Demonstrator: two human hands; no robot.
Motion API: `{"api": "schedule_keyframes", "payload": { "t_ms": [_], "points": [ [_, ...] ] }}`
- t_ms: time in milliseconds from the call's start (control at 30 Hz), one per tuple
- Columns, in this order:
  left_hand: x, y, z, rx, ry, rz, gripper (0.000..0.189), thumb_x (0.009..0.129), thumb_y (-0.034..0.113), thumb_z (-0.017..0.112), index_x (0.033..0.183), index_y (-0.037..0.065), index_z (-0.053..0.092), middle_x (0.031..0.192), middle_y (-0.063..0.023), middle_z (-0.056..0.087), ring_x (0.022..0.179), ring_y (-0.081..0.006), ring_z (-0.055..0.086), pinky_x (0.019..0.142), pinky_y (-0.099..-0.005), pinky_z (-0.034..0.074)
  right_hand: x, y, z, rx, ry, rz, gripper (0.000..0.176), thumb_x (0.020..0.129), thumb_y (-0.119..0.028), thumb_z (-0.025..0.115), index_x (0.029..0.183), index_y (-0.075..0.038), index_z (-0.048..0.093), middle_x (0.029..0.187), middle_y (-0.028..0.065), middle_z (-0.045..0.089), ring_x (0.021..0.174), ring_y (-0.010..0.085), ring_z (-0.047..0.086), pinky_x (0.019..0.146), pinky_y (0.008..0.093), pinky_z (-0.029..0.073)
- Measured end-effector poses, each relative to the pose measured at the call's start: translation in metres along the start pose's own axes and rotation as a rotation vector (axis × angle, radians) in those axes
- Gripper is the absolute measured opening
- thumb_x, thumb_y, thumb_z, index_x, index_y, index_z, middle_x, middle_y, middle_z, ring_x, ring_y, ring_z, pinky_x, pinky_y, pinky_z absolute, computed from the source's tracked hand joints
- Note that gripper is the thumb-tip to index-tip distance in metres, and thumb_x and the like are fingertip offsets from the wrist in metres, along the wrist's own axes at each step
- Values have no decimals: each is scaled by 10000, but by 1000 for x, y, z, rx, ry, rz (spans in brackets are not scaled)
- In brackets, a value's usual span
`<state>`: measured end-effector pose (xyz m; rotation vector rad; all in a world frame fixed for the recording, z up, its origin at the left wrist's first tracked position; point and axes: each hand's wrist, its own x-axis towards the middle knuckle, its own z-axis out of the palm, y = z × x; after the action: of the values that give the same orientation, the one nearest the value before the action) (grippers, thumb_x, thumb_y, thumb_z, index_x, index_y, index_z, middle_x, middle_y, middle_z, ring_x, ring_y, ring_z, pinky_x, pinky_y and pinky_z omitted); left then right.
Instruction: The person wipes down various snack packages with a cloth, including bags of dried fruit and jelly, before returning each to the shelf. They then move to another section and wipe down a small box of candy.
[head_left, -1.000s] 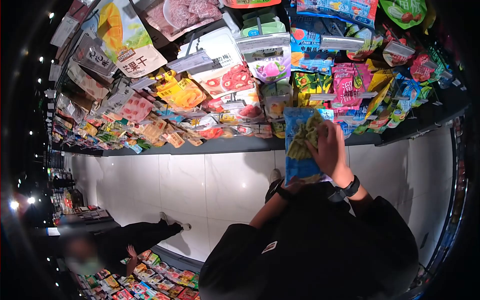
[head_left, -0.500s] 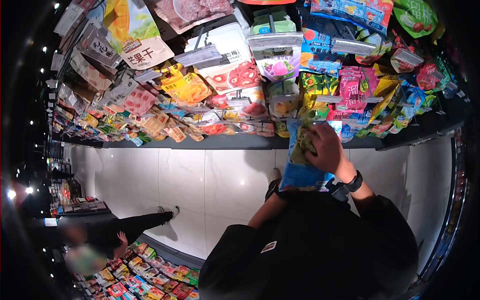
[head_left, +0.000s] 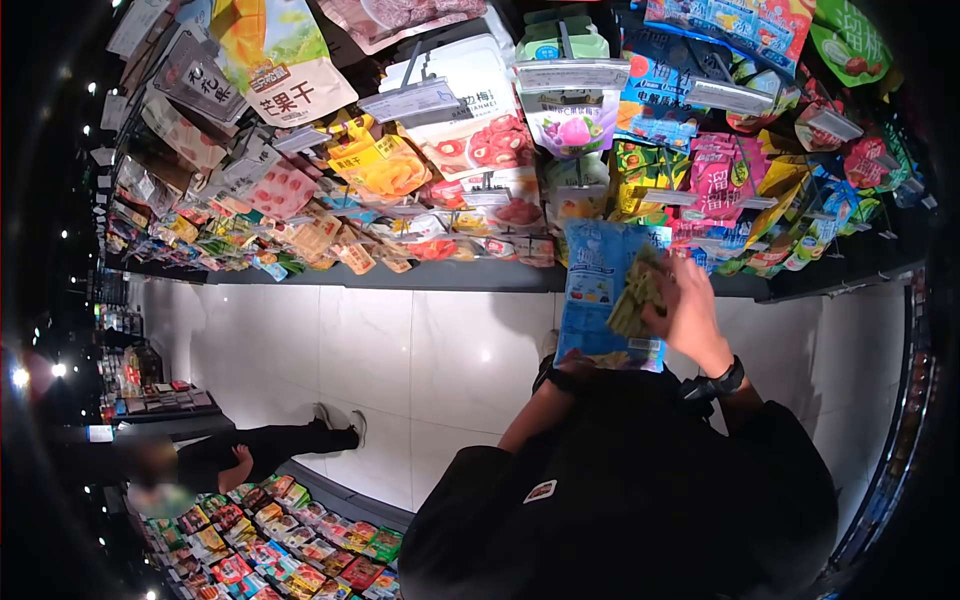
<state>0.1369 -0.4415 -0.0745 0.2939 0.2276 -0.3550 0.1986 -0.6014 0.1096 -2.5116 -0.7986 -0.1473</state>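
A blue snack bag [head_left: 597, 290] with printed pictures lies face up in front of my body, above the floor. My left forearm [head_left: 535, 418] reaches to the bag's lower edge, and the bag rests on my left hand, whose fingers are hidden beneath it. My right hand [head_left: 692, 312] is closed around a crumpled greenish cloth [head_left: 638, 295]. That cloth is at the right side of the bag; whether it touches the surface is hard to tell. A dark watch [head_left: 722, 380] is on my right wrist.
A display rack holds hanging dried-fruit bags [head_left: 285, 70], pink bags [head_left: 722, 180] and price tags [head_left: 412, 100] ahead. White floor tiles [head_left: 365, 350] lie below. At the lower left, another person's leg [head_left: 285, 450] is near a shelf of colourful packets [head_left: 270, 540].
My right hand and the cloth have shifted right across the bag, uncovering more of its printed front. The bag faces up more squarely. The other person's feet have moved slightly.
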Motion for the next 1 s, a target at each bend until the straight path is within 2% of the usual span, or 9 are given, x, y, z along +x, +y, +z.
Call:
{"api": "schedule_keyframes", "payload": {
  "t_ms": [233, 333, 400, 567, 633, 700, 800, 867, 1000],
  "points": [
    [-4, 3, 2, 14, -14, -73, 718, 1008, 341, 538, 1578, 143, 148, 1483, -99, 368, 1362, -231, 405, 1127, -343, 349, 5, 9, 7, -98, 105, 126, 529, 706, -170, 738, 1205, -17, 657, 997, 128, 531, 930, 322, 522, 805, 415, 453],
    [-6, 1, -1, 22, -20, -91, 734, 997, 342, 553, 1576, 139, 151, 1483, -100, 369, 1361, -232, 407, 1125, -345, 351, -6, -23, 10, 115, 29, -115, 599, 694, -184, 749, 1266, -45, 637, 1019, 132, 524, 932, 326, 516, 824, 423, 455],
    [-3, 0, -1, 26, -21, -92, 744, 990, 343, 564, 1575, 136, 153, 1482, -100, 370, 1359, -232, 408, 1124, -347, 353, -11, -36, 7, 194, -195, -328, 664, 673, -229, 776, 1308, -97, 630, 1037, 113, 528, 946, 305, 521, 843, 416, 456],
    [3, -1, 2, 51, -4, -52, 770, 973, 344, 590, 1572, 130, 158, 1481, -101, 372, 1357, -232, 410, 1121, -350, 357, 3, -22, 12, 23, -190, -238, 698, 689, -301, 788, 1341, -130, 610, 1095, 104, 550, 975, 291, 536, 859, 417, 473],
    [4, -1, 2, 61, 4, -38, 780, 966, 345, 601, 1571, 127, 160, 1480, -102, 372, 1356, -232, 412, 1120, -352, 359, 10, -6, 18, -93, -19, -136, 693, 711, -285, 774, 1364, -137, 593, 1097, 101, 547, 995, 296, 528, 872, 422, 462],
    [4, -1, 1, 57, 9, -43, 791, 959, 346, 611, 1570, 125, 162, 1480, -102, 373, 1354, -232, 413, 1119, -353, 360, 11, -9, 18, -95, -25, -42, 688, 721, -272, 765, 1374, -148, 587, 1093, 98, 545, 995, 301, 521, 892, 433, 449],
    [1, 0, 0, 53, 8, -46, 806, 948, 347, 627, 1569, 121, 165, 1479, -103, 374, 1353, -233, 414, 1117, -355, 363, 7, -28, 23, -95, -60, -161, 697, 716, -275, 760, 1379, -161, 582, 1093, 86, 546, 982, 294, 519, 881, 430, 444],
    [0, 0, 2, 50, 2, -45, 817, 941, 347, 638, 1568, 118, 167, 1478, -103, 375, 1352, -233, 415, 1116, -357, 364, -2, -41, 36, -1, -140, -391, 717, 696, -288, 762, 1381, -179, 580, 1085, 68, 545, 974, 280, 517, 878, 413, 432],
    [-3, 4, 1, 48, 3, -44, 837, 927, 349, 659, 1566, 113, 171, 1477, -104, 376, 1349, -233, 418, 1113, -359, 368, -4, -45, 18, 17, -172, -430, 755, 652, -260, 777, 1379, -193, 587, 1092, 54, 526, 956, 263, 491, 864, 394, 413]
  ]
}}
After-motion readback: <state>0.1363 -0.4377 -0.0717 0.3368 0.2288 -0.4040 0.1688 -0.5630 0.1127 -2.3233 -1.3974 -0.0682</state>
